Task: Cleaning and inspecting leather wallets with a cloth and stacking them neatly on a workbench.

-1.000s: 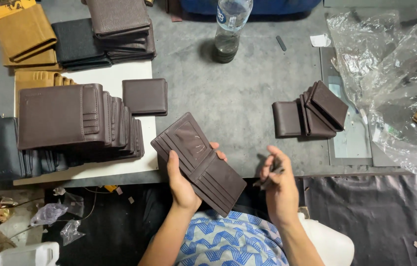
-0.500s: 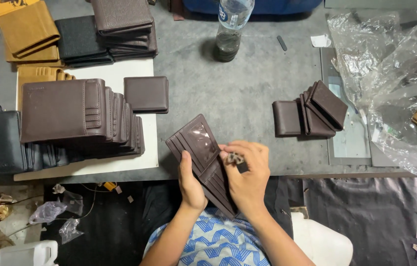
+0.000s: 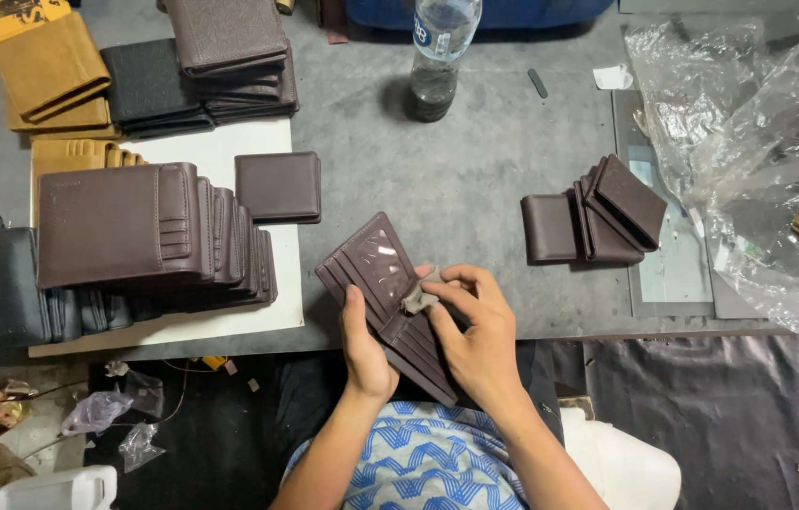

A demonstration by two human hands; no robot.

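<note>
Since a moment ago our right hand point(image 3: 480, 331) has come onto the open wallet point(image 3: 390, 302), fingers pinched on a small grey cloth point(image 3: 416, 300) at its card slots. Our left hand point(image 3: 365, 345) grips the wallet's near edge above the table point(image 3: 456, 179) edge. We judge we're wiping the inside; next calls for light strokes. Its slots look empty.

The open wallet point(image 3: 385, 302) is dark brown, like the fanned stack of open wallets point(image 3: 149, 236) on a white board point(image 3: 229, 142). Tan wallets point(image 3: 50, 71) sit beside black ones point(image 3: 149, 90) (matte, grainy). The shirt point(image 3: 428, 463) carries blue-and-white zigzags.
</note>
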